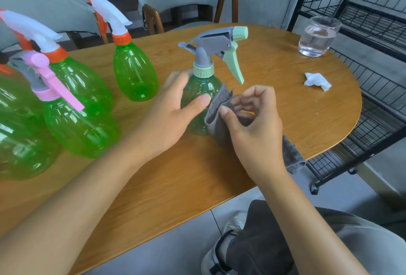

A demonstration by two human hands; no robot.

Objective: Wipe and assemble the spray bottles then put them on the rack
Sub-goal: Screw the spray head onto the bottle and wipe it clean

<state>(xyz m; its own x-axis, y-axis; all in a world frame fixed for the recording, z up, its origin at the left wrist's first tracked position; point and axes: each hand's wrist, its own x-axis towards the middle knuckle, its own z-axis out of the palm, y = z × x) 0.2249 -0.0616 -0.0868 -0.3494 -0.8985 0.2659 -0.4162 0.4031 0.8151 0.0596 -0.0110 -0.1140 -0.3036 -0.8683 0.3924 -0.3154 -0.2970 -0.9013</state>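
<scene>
With your left hand [173, 107] wrapped round the bottle [198, 99] mid-table and your right hand [252, 118] pinching the cloth [219, 107] against its side, I'd keep that grip firm and wipe all round.
</scene>
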